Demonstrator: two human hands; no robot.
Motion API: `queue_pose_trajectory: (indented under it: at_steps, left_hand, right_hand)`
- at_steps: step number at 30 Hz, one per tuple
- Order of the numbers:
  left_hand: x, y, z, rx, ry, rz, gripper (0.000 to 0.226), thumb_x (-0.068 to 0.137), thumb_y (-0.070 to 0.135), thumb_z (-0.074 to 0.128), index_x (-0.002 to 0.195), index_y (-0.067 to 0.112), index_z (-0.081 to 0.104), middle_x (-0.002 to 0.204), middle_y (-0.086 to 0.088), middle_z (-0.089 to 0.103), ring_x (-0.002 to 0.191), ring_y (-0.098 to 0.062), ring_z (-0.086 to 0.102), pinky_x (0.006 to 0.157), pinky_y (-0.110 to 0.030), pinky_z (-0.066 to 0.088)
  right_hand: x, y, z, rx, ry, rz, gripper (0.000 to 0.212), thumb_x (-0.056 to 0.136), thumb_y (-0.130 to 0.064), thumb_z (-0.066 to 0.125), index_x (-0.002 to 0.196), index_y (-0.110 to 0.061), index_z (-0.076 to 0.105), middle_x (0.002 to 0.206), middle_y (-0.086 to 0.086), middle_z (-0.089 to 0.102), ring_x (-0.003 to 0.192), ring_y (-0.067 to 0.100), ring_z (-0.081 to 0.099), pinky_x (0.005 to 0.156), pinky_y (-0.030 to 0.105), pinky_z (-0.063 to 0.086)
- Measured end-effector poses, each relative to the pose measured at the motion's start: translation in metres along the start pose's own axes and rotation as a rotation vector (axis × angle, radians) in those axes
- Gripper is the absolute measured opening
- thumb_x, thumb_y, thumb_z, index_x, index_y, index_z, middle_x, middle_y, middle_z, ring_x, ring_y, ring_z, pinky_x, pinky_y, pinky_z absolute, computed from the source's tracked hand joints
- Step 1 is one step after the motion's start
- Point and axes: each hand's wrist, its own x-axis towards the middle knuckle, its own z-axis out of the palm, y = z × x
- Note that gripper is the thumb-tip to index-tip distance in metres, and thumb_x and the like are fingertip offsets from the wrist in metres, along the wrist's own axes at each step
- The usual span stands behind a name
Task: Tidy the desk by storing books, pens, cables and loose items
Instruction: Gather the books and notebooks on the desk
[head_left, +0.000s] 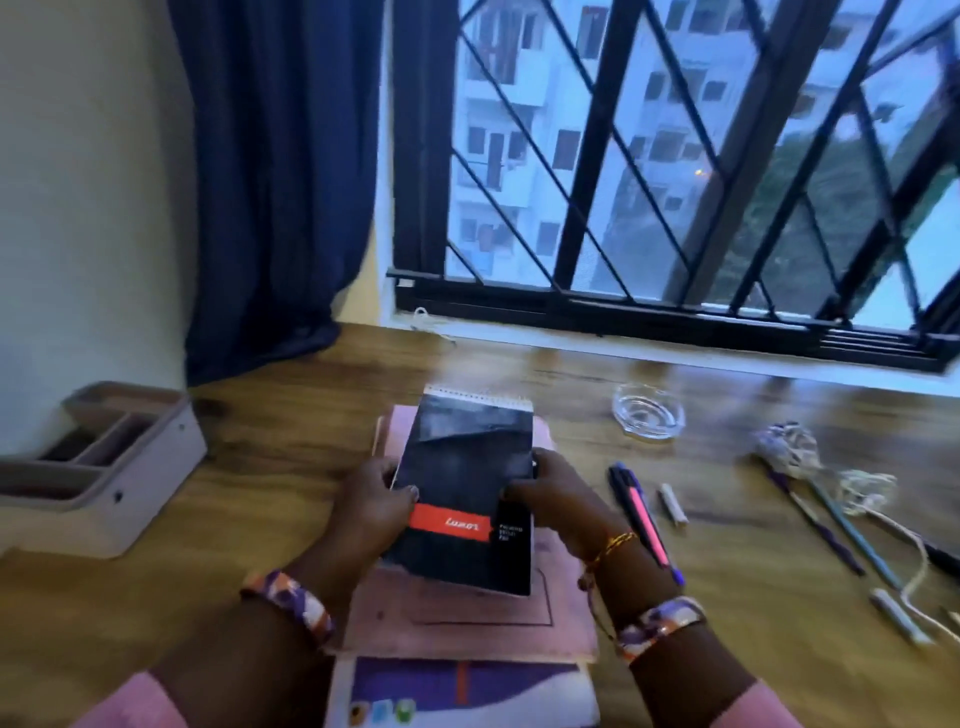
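A black spiral notepad (467, 467) with a red band sits tilted over a pink book (467, 623), which lies on a white and purple book (457, 691). My left hand (371, 501) grips the notepad's left edge and my right hand (558, 496) grips its right edge. To the right, on the wooden desk (260, 519), lie a dark pen with a pink clip (644, 519), a small white tube (672, 501), several more pens (836, 525) and a white cable (883, 514).
A beige desk organiser (104, 467) with open compartments stands at the left. A glass dish (647, 410) sits near the window sill. A crumpled wrapper (789, 447) lies at the right. Dark blue curtain (270, 182) hangs behind, barred window ahead.
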Motion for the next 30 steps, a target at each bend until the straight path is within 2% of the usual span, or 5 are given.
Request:
queue_pose_trajectory:
  at_steps: [6,11,18,22,30]
  left_hand:
    - [0.0,-0.036,-0.008,0.295,0.12,0.109,0.029,0.082,0.013,0.064,0.11,0.009,0.066,0.102,-0.014,0.07,0.097,-0.029,0.064,0.084,-0.038,0.05]
    - [-0.011,-0.044,0.004,0.293,0.231,0.076,0.049,0.086,0.012,0.06,0.133,0.004,0.048,0.13,-0.022,0.052,0.119,-0.034,0.047,0.102,-0.038,0.034]
    - [-0.011,-0.044,0.001,0.164,0.22,0.085,0.064,0.07,0.024,0.043,0.126,-0.007,0.052,0.119,-0.032,0.056,0.109,-0.043,0.054,0.097,-0.042,0.041]
    - [-0.01,-0.045,0.002,0.207,0.232,0.064,0.049,0.084,0.015,0.051,0.129,-0.005,0.048,0.121,-0.031,0.055,0.111,-0.041,0.052,0.097,-0.039,0.039]
    - [-0.044,-0.007,0.011,0.575,0.339,0.262,0.053,0.08,0.012,0.062,0.129,0.0,0.045,0.134,-0.024,0.046,0.118,-0.042,0.045,0.097,-0.046,0.036]
  right_hand:
    - [0.025,0.0,0.034,-0.585,0.018,-0.029,0.031,0.079,-0.002,0.06,0.11,-0.006,0.056,0.108,0.011,0.063,0.093,0.018,0.056,0.076,0.025,0.044]
    - [0.015,0.002,0.043,-1.106,0.041,-0.072,0.061,0.093,-0.024,0.049,0.145,-0.011,0.021,0.135,0.017,0.041,0.124,0.036,0.034,0.097,0.038,0.038]
    - [0.01,0.014,0.049,-1.178,0.094,-0.116,0.053,0.099,-0.03,0.034,0.148,-0.022,0.016,0.144,0.014,0.028,0.127,0.034,0.03,0.099,0.037,0.033]
    - [0.012,0.017,0.045,-1.212,0.047,-0.139,0.048,0.099,-0.033,0.033,0.145,-0.028,0.022,0.152,0.009,0.02,0.13,0.035,0.027,0.1,0.041,0.031]
    - [-0.048,0.026,0.018,-0.764,-0.022,-0.42,0.033,0.089,-0.016,0.049,0.118,-0.02,0.064,0.136,0.01,0.053,0.117,0.027,0.058,0.094,0.04,0.049]
